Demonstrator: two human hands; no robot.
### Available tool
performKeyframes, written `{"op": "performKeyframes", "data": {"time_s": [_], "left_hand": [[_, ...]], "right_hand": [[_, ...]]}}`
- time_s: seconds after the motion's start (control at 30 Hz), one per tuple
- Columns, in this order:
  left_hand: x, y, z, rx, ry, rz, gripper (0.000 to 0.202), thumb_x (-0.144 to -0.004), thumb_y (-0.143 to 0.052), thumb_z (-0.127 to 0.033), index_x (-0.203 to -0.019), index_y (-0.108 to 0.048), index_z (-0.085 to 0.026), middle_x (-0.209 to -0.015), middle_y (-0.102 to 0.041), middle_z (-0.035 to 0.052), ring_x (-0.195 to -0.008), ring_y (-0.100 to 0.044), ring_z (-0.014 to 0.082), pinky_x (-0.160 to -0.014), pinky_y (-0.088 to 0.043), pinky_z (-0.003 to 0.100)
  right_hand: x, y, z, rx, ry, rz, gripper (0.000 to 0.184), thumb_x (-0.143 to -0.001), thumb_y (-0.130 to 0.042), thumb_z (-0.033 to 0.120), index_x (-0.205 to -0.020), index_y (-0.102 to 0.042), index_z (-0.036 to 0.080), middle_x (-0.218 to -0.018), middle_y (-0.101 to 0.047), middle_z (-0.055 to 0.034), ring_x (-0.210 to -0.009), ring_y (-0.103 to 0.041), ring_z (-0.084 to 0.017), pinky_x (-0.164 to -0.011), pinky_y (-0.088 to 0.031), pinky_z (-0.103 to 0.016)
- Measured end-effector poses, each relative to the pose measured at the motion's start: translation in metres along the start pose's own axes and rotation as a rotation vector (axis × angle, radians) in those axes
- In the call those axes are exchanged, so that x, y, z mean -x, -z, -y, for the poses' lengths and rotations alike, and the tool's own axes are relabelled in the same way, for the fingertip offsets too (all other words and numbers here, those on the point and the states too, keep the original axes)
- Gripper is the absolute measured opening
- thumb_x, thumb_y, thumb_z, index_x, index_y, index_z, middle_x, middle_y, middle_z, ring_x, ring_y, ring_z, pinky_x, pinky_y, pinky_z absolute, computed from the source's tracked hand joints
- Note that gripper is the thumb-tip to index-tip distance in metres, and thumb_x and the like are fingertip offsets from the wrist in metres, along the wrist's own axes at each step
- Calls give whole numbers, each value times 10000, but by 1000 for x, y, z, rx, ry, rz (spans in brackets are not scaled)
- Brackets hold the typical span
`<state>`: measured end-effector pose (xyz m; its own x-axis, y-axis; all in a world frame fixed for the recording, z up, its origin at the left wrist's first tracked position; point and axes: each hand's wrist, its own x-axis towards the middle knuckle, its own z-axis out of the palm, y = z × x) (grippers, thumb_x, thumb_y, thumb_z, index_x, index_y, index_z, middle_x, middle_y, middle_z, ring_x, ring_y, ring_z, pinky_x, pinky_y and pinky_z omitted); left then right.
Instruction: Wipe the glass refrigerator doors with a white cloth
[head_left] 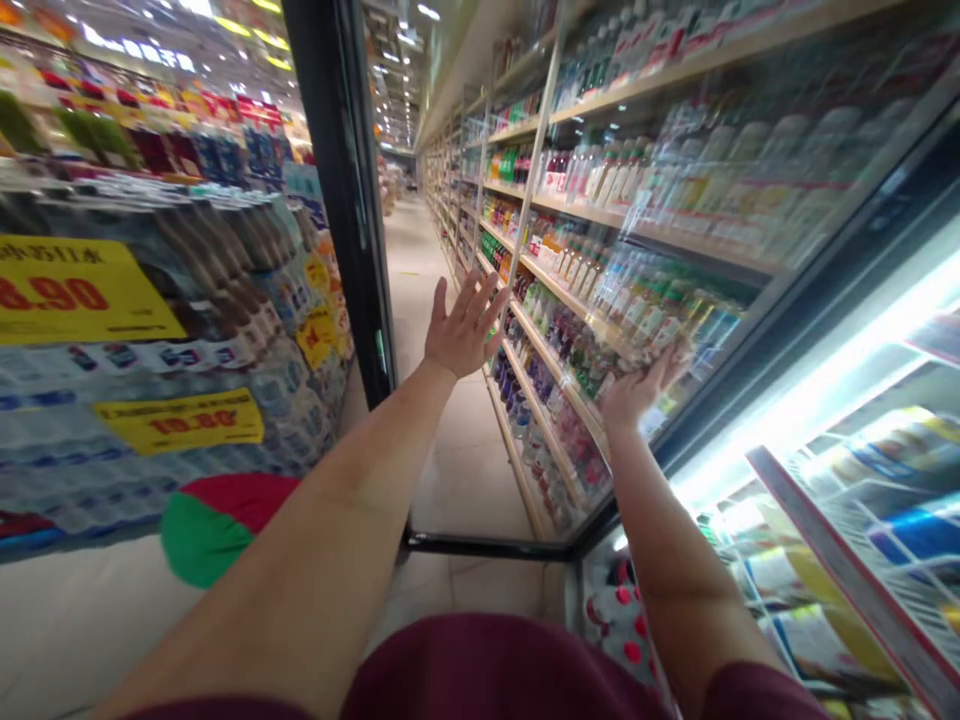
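A glass cooler door (480, 546) with a black frame stands swung open in front of me. My left hand (461, 328) is stretched out with fingers spread, palm turned to the glass; whether it touches the pane I cannot tell. Farther right, my right hand (643, 388) reaches to the glass near the hinge side, fingers extended and slightly blurred. Neither hand holds anything. Through the pane, shelves (570, 295) of bottled drinks are visible behind both hands.
On the right the lit cooler (832, 560) holds bottles on wire racks, with red-capped bottles (622, 620) low down. Stacked drink packs (187, 300) with yellow price signs (180, 420) stand left. A red and green round item (214, 525) is below my left forearm.
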<state>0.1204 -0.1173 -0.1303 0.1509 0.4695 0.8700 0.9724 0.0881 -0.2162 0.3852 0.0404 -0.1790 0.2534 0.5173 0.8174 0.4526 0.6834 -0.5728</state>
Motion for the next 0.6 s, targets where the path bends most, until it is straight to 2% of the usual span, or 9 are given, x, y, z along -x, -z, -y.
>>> {"op": "performKeyframes", "data": {"time_s": [0.07,0.1,0.17,0.3,0.37,0.53,0.6], "left_hand": [[0,0,0,-8,-2,-14,603,-1065,-425,-433,-1614,-309,-213,-1680,-231,90,-1577,5,260,-1248,150,603],[1,1,0,-11,0,-16,600,-1062,-433,-424,-1614,-313,-220,-1679,-231,89,-1577,-7,265,-1251,139,604],[1,1,-1,-20,-4,-24,606,-1055,-453,-424,-1612,-324,-223,-1672,-249,94,-1575,-29,277,-1255,124,604],[2,2,-1,-33,13,-1,613,-1044,-475,-420,-1608,-346,-217,-1654,-292,108,-1566,-87,312,-1259,99,613],[1,3,-1,-24,22,17,621,-1041,-477,-423,-1611,-345,-217,-1652,-296,111,-1562,-107,325,-1256,95,621],[1,2,0,-9,17,5,626,-1035,-486,-405,-1615,-340,-223,-1652,-298,107,-1561,-116,326,-1260,91,615],[1,2,1,-3,8,-15,621,-1036,-490,-397,-1614,-343,-223,-1647,-309,107,-1561,-125,321,-1263,84,610]], "right_hand": [[-18,-9,18,-7,146,21,687,-886,-331,147,-1569,-394,109,-1672,-253,-152,-1593,-108,-281,-1278,-195,-591],[-19,-13,24,-2,213,26,674,-897,-327,144,-1566,-405,127,-1674,-248,-149,-1592,-112,-289,-1268,-201,-614],[-2,-18,29,17,335,40,643,-924,-326,138,-1561,-418,147,-1665,-266,-161,-1590,-126,-298,-1247,-228,-636],[47,-21,27,41,622,168,537,-974,-353,141,-1482,-526,161,-1561,-445,-182,-1573,-208,-281,-1216,-337,-575],[44,-22,32,57,654,192,515,-984,-357,154,-1462,-547,173,-1550,-464,-167,-1563,-237,-285,-1203,-361,-567],[-17,-30,64,-5,539,71,558,-998,-291,157,-1528,-466,168,-1655,-311,-139,-1566,-192,-292,-1236,-287,-576],[-17,-33,69,-20,564,37,556,-1006,-290,164,-1537,-453,180,-1666,-290,-132,-1569,-185,-288,-1235,-289,-577]]}}
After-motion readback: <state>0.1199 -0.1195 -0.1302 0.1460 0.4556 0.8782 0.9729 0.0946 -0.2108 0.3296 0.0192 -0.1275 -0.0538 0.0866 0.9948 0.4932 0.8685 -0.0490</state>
